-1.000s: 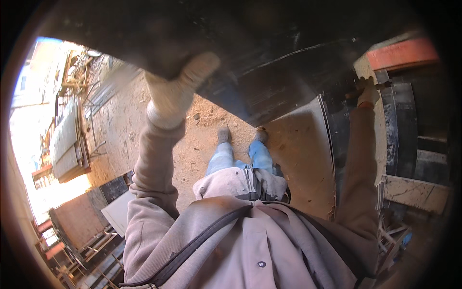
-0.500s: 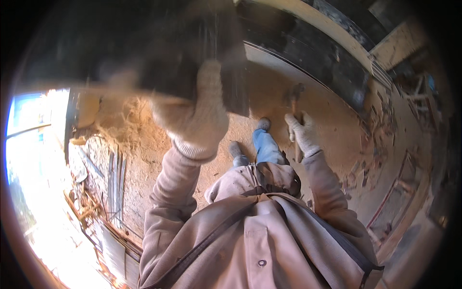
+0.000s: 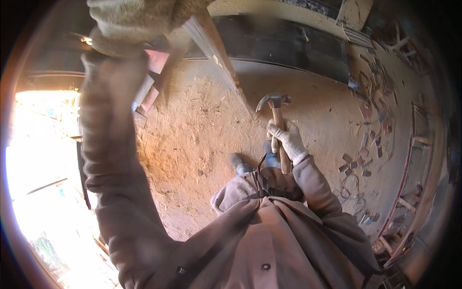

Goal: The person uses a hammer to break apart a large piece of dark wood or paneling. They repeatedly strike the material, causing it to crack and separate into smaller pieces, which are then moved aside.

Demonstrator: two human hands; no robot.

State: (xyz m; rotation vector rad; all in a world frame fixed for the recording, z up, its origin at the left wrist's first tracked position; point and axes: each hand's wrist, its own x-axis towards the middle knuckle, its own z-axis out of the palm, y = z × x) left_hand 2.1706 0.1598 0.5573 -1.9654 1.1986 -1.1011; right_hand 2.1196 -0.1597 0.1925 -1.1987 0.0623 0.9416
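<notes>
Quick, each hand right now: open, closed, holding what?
Left hand: closed on a long, thin, pale-edged wooden board.
Right hand: closed around a grey-headed claw hammer with a wooden handle.

The curved-claw metal hammer (image 3: 277,114) is silvery grey at its head — tan-brown along its wooden handle. Knit covers the right hand (image 3: 290,138) in off-white and the left hand (image 3: 137,21) in duller beige. The flat, pale tan board (image 3: 219,55) bears fine streaks along its edge. The long, flat panel (image 3: 288,45) is black. The mauve-brown cloth jacket (image 3: 255,236) has 1 round dark button (image 3: 265,267); the cloth trousers (image 3: 273,160) are blue. The dusty tan floor (image 3: 192,139) is mottled with orange.
</notes>
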